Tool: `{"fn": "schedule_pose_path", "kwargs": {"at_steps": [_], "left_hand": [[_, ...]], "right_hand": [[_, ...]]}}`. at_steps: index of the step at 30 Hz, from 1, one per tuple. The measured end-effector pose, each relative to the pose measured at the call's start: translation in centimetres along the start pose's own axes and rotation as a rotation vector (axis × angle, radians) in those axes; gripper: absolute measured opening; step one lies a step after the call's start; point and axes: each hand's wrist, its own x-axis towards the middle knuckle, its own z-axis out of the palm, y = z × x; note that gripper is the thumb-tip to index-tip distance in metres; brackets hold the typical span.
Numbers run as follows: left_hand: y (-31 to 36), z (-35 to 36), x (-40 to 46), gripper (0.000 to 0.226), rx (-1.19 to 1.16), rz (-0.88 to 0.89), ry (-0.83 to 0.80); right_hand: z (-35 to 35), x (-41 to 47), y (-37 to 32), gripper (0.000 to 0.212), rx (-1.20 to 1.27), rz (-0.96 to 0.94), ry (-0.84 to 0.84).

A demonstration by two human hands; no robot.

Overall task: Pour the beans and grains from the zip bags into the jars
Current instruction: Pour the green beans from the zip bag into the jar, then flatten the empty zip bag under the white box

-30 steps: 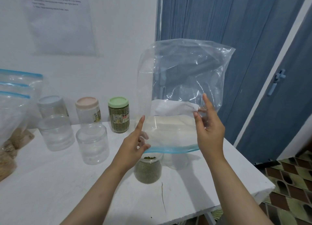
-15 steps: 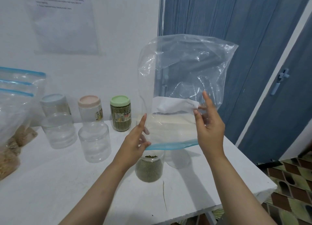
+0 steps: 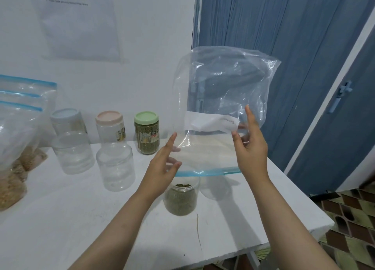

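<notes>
A clear zip bag (image 3: pixel 221 111) is held upside down above the desk (image 3: pixel 71 219), its blue zip mouth pointing down and its closed bottom pointing up, so its long axis stands roughly upright with the top leaning slightly right. It looks empty; a white label strip crosses its middle. The left hand (image 3: pixel 162 168) is at the bag's lower left edge, thumb and curled fingers pinching the plastic just above the zip while the index finger points up along the side. The right hand (image 3: pixel 251 150) grips the lower right edge, fingers stretched up along the bag and the thumb pressing the label's end. The bag thus hangs between the two hands and rises above them. Directly under the zip mouth an open jar (image 3: pixel 180 198) of green beans stands on the desk. Left of it stand two empty clear jars (image 3: pixel 115 168), and behind those three lidded jars, one with a green lid (image 3: pixel 146 117). More zip bags (image 3: pixel 18 127) holding tan grain stand at the far left.
</notes>
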Motion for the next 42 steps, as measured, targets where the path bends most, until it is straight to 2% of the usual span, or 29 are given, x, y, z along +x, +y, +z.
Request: {"fn": "schedule_pose_path", "kwargs": {"at_steps": [2,5,9,12,14,17,21,24,27,30,33,39,42], "left_hand": [[0.2,-0.2,0.5,0.083,-0.135,-0.074,0.038],[0.5,-0.2,1.9,0.073,-0.317,-0.181,0.201],[1.1,0.8,3.7,0.057,-0.505,-0.342,0.381],[1.2,1.1,4.4,0.049,-0.799,-0.483,0.385],[1.6,1.1,4.5,0.05,-0.925,-0.524,0.332],[2.8,1.6,4.0,0.061,-0.861,-0.507,0.187],[3.8,2.2,3.3,0.074,-0.712,-0.525,0.002],[4.0,3.2,2.2,0.068,-0.507,-0.466,-0.048],[4.3,4.0,0.9,0.063,-0.402,-0.351,-0.021],[4.2,4.4,0.3,0.06,-0.323,-0.225,-0.012],[4.8,5.1,-0.2,0.059,-0.297,-0.154,-0.02],[6.5,9.9,-1.9,0.056,-0.284,-0.161,-0.114],[5.6,13.2,-2.9,0.056,-0.227,-0.229,-0.117]], "right_hand": [[0.3,1.0,0.6,0.074,-0.055,0.05,-0.012],[0.6,3.0,1.2,0.086,-0.116,0.2,-0.024],[0.9,4.5,1.5,0.085,-0.17,0.372,-0.051],[0.7,3.4,2.0,0.078,-0.055,0.48,0.025],[0.1,2.2,2.3,0.066,0.04,0.541,0.142],[-0.9,0.7,2.8,0.049,0.16,0.614,0.34],[-1.0,-1.4,3.2,0.036,0.279,0.645,0.553],[-0.8,-2.4,3.3,0.032,0.289,0.696,0.686],[-1.0,-3.2,3.2,0.039,0.306,0.707,0.74],[-1.4,-3.8,3.0,0.047,0.363,0.74,0.72],[-1.6,-4.6,2.5,0.055,0.4,0.819,0.622],[-3.2,-6.3,4.1,0.058,0.36,1.068,0.295],[-4.5,-6.9,5.4,0.058,0.26,1.207,0.065]]}}
